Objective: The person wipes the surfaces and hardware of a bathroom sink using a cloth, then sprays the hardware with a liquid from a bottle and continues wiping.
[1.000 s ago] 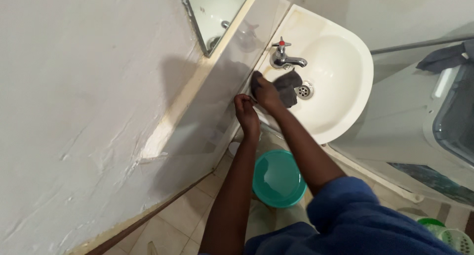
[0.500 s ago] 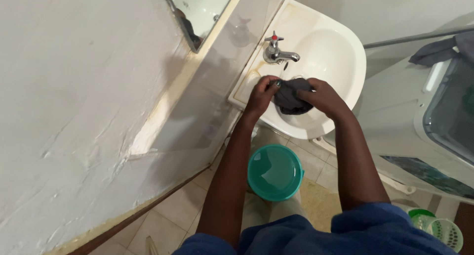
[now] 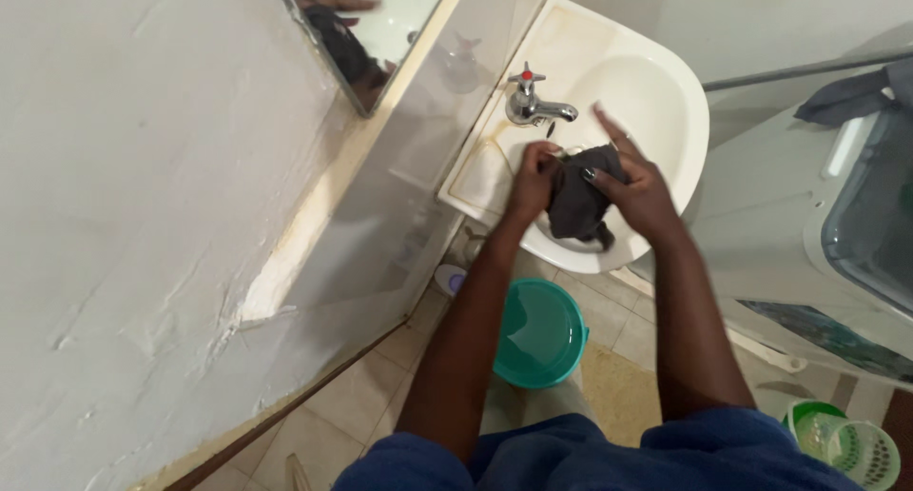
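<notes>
Head view, dark grey cloth [image 3: 578, 201] hanging lengthwise over sink [image 3: 666, 91], fingers of left hand [image 3: 533, 177] and right hand [image 3: 639, 188] gripping it

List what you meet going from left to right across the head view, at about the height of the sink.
White plastered wall → mirror → chrome tap → left hand → dark grey cloth → right hand → white machine with a clear lid.
</notes>
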